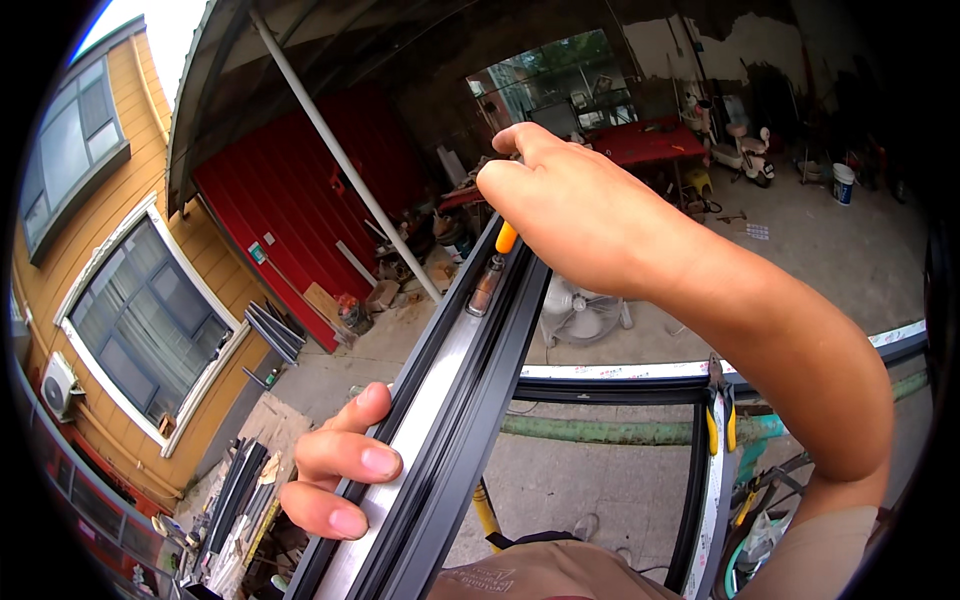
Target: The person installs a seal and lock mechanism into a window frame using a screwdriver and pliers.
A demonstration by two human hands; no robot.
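A long dark grey aluminium profile (425,465) with a silvery channel slants up from the lower edge in front of me. My left hand (345,465) is closed around its left edge, fingertips resting on the silvery strip. Farther up the same profile, my right hand (560,205) is closed on a screwdriver with an orange handle (506,238). The screwdriver's lower end meets a rounded oblong cut-out (485,290) in the channel. My right hand hides the upper part of the handle.
More frame bars (620,374) lie beyond, with yellow-handled pliers (718,410) at a corner. A green pipe (600,430) runs below. A fan (582,315) stands on the floor, near a red table (650,143). Profile offcuts (235,490) are stacked at left.
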